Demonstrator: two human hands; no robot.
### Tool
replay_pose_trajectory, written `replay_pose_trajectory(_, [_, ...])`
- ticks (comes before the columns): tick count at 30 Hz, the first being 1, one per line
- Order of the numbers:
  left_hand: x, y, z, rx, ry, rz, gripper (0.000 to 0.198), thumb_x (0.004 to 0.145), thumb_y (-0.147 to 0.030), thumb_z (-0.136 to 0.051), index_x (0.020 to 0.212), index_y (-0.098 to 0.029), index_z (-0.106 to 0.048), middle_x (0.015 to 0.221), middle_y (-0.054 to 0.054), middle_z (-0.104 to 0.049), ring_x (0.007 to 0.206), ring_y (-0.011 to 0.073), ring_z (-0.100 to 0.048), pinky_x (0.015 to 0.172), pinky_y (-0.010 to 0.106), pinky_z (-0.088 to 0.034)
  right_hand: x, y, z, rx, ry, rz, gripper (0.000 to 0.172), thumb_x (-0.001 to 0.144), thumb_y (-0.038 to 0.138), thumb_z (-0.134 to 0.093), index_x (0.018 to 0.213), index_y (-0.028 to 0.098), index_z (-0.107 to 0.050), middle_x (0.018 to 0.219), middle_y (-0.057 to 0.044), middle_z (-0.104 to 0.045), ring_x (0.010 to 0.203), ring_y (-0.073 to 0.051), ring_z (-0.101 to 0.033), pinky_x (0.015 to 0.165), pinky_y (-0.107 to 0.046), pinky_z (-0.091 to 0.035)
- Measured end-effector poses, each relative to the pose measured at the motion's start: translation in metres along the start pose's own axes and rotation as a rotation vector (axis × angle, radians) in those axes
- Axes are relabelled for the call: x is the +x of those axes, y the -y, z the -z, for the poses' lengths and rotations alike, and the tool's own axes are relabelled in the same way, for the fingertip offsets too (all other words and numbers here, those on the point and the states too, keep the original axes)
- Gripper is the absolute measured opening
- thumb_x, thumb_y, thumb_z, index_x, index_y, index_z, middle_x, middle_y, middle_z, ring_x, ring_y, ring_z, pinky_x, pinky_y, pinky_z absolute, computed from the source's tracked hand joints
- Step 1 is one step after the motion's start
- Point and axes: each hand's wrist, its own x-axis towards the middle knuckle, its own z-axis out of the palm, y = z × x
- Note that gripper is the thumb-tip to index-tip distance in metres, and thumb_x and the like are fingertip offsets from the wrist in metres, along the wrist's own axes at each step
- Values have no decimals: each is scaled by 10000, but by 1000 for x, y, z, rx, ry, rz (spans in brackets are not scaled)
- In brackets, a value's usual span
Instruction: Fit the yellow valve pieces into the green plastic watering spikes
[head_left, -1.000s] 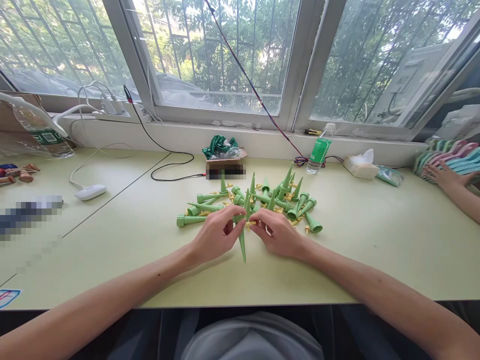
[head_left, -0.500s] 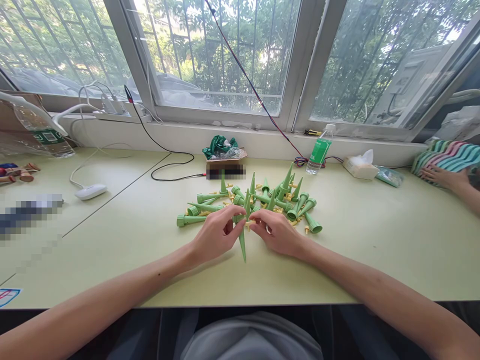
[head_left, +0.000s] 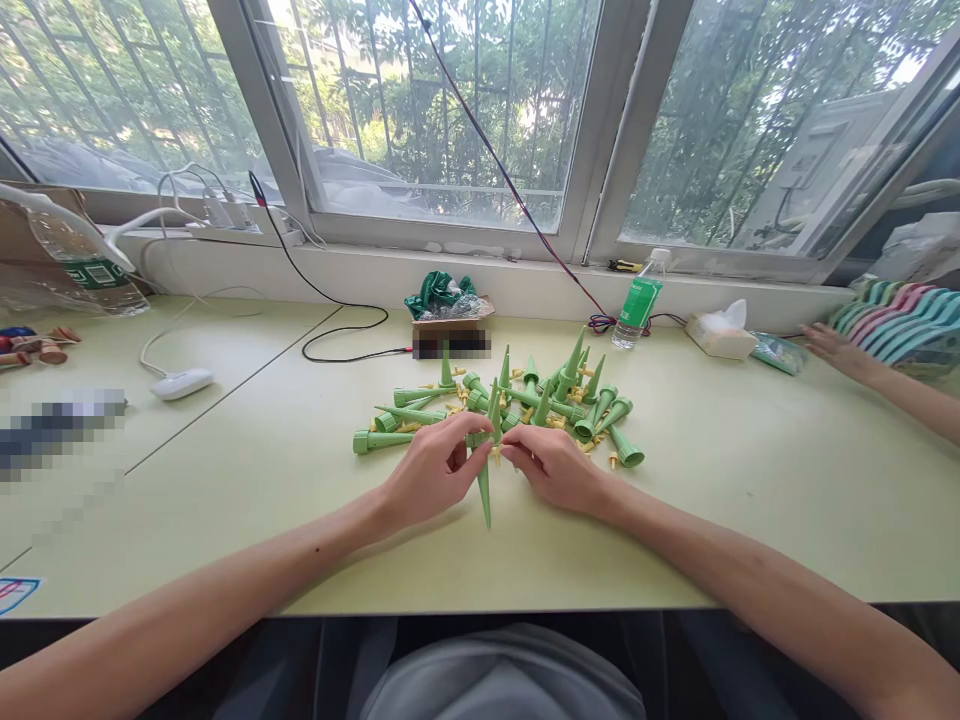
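My left hand (head_left: 433,462) is closed around the top of a green plastic watering spike (head_left: 484,498), whose point hangs down over the table. At its upper end is a small yellow plastic valve (head_left: 496,455), pinched between the thumb and fingertips of my right hand (head_left: 559,465). Part of the valve and the spike's top are hidden by my fingers. Just beyond both hands lies a loose pile of green spikes (head_left: 626,447), some on their sides and some standing point up. Small yellow valves (head_left: 613,460) are scattered among them.
Behind the pile stands a small box (head_left: 480,310) with crumpled green plastic. A water bottle (head_left: 639,300), a tissue box (head_left: 720,336) and a packet (head_left: 780,352) line the back right. Another person's hand (head_left: 836,348) is near striped hangers (head_left: 900,325). A white mouse (head_left: 182,384) lies left.
My hands stay almost in place, with the spike and valve shifting only slightly. At the right, the other person's hand has moved left, off the hangers and towards the packet.
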Motion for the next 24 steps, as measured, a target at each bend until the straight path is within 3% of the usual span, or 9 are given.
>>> replay_pose_trajectory(6, [0, 0, 0, 4, -13, 10, 59, 922, -183, -571, 974, -198, -595, 706, -46, -586, 449, 53, -467, 482, 186, -404, 0, 3, 1, 9, -19, -73, 144, 1001, 313, -529, 997, 193, -608, 737, -4, -643, 603, -126, -551, 597, -245, -414])
replay_pose_trajectory(12, [0, 1, 0, -6, -2, -2, 71, 917, -173, -570, 978, -196, -596, 698, -49, -586, 441, 50, -468, 484, 183, -408, 0, 4, 2, 23, -16, -29, 114, 979, 282, -537, 947, 188, -593, 733, -6, -641, 579, -118, -526, 586, -242, -412])
replay_pose_trajectory(24, [1, -2, 1, -7, 4, 6, 71, 909, -185, -572, 973, -193, -603, 686, -48, -606, 433, 56, -477, 486, 189, -419, 1, 3, 2, -52, 14, -15, 264, 1030, 293, -448, 827, 192, -584, 689, -12, -630, 581, -131, -539, 585, -250, -378])
